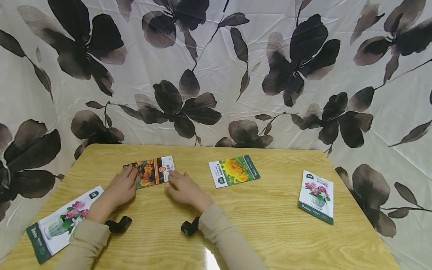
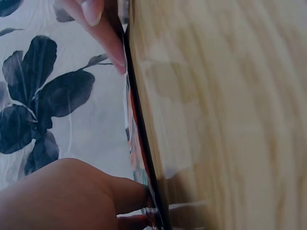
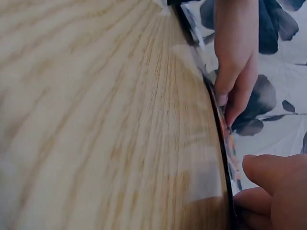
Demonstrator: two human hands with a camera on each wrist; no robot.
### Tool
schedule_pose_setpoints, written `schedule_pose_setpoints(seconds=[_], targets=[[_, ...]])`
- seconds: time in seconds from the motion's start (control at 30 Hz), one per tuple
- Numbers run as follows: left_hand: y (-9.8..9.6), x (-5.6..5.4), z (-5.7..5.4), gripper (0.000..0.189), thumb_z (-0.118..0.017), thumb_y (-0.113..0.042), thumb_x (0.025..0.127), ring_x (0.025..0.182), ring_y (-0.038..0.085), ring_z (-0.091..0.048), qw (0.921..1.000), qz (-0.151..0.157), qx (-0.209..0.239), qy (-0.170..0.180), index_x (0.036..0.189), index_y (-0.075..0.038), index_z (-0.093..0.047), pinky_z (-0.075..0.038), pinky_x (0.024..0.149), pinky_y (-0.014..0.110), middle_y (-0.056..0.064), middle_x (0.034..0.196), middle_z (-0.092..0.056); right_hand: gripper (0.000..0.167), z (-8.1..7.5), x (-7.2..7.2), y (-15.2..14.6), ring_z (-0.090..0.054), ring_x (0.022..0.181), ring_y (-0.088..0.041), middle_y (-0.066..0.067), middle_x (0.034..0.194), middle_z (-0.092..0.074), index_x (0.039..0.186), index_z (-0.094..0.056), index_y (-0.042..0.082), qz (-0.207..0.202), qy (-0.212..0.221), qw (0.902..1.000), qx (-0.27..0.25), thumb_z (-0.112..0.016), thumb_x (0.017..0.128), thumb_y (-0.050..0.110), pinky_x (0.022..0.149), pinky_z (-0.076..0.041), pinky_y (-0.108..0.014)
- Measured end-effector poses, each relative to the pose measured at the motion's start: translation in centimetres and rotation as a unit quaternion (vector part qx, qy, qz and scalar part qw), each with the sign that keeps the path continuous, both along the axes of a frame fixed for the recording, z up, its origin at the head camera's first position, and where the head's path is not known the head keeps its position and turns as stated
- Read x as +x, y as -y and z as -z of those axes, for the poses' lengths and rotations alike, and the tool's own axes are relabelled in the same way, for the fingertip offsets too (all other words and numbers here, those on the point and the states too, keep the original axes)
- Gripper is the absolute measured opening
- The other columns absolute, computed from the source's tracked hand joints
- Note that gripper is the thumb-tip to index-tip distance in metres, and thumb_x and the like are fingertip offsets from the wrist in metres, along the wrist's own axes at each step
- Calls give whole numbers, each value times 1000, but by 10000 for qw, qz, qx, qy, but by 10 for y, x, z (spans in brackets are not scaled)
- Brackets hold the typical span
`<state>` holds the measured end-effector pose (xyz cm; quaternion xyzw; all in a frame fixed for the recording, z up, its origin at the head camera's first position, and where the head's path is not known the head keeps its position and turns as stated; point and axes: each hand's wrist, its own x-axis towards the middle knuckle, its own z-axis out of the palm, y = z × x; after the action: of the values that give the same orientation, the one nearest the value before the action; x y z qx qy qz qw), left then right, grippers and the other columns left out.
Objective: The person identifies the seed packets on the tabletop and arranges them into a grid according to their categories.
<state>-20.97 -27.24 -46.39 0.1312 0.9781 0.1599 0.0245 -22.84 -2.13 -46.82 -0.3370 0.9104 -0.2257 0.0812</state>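
An orange-flowered seed packet [image 1: 148,172] lies on the table towards its far edge, left of the middle. My left hand [image 1: 123,189] rests on its left end, fingers stretched over the dark border. At the opposite, white end, my right hand [image 1: 187,191] touches the packet with its fingertips, the thumb spread apart. Seen nearly edge-on in the left wrist view, the same seed packet [image 2: 136,148] lies low against the tabletop, the left hand [image 2: 72,196] at its near end. The right wrist view has the right hand [image 3: 278,187] beside the packet's edge.
A yellow-flowered seed packet [image 1: 234,171] lies right of my hands. One pink-flowered packet [image 1: 316,197] sits near the table's right side; another pink-flowered packet [image 1: 55,225] is at the left, partly under my left forearm. Floral cloth [image 1: 216,75] hangs behind the wooden table [image 1: 270,225].
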Motion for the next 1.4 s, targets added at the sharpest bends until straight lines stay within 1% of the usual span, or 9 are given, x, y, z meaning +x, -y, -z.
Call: schedule_pose_setpoints(seconds=[0.2,0.4,0.57,0.67,0.8,0.87,1.0,1.2,1.4], targets=[[-3,1,2,54,-42,-6,99,139,61,-12,9997,-86,133,184,143,22,-27,-15,108,72,46,149,-13,49,0,-2,-2,-28,147,-18,-7,158,-34,148,-45,3,-7,-16,9998,-181,-45,106,28,120,-17,-42],[-8,3,2,52,-39,-3,99,138,63,-10,9998,-142,89,136,142,23,-27,-15,108,72,48,148,-12,45,0,-4,-3,-33,145,-18,-7,156,-39,145,-49,3,29,-87,9996,-258,-45,105,25,120,-18,-43],[-16,8,0,50,-37,-1,98,137,63,-11,9998,-167,-40,91,142,22,-28,-16,108,72,48,148,-13,39,-1,-5,-5,-37,142,-20,-8,152,-44,141,-54,3,118,-128,9990,-421,-43,106,17,119,-21,-42],[-20,10,1,50,-36,-1,98,137,63,-13,9997,-172,-156,35,142,22,-29,-16,109,71,48,147,-14,38,0,-6,-6,-39,141,-20,-8,151,-46,139,-56,2,141,-213,9989,-403,-43,106,15,118,-23,-43],[-22,12,2,50,-35,-2,98,137,63,-12,9996,-200,-168,80,142,22,-28,-15,109,70,48,148,-13,37,0,-7,-7,-39,141,-20,-7,151,-46,138,-57,3,136,-275,9990,-340,-42,106,16,118,-23,-42],[-22,13,2,51,-35,-2,98,137,63,-10,9996,-204,-150,145,143,22,-27,-13,110,70,48,148,-11,37,0,-6,-8,-38,142,-20,-8,151,-46,138,-57,3,123,-306,9990,-311,-42,106,15,118,-23,-43],[-25,15,2,51,-39,-3,99,137,63,-12,9995,-176,-227,127,142,22,-29,-15,110,70,49,147,-14,37,0,-4,-10,-39,141,-22,-10,150,-46,138,-57,2,109,-368,9988,-308,-43,106,13,117,-25,-45],[-28,17,2,51,-44,-7,100,136,63,-16,9995,-100,-302,-1,141,22,-32,-16,110,70,49,146,-17,37,0,-3,-12,-40,140,-21,-10,149,-47,139,-57,2,295,-269,9982,-456,-45,105,11,117,-24,-44],[-26,19,4,51,-45,-11,102,136,62,-19,9992,13,-385,-127,142,19,-34,-19,109,70,47,147,-20,33,2,-2,-12,-42,139,-20,-9,148,-49,129,-65,3,365,-461,9976,-376,-45,104,11,117,-26,-45]])
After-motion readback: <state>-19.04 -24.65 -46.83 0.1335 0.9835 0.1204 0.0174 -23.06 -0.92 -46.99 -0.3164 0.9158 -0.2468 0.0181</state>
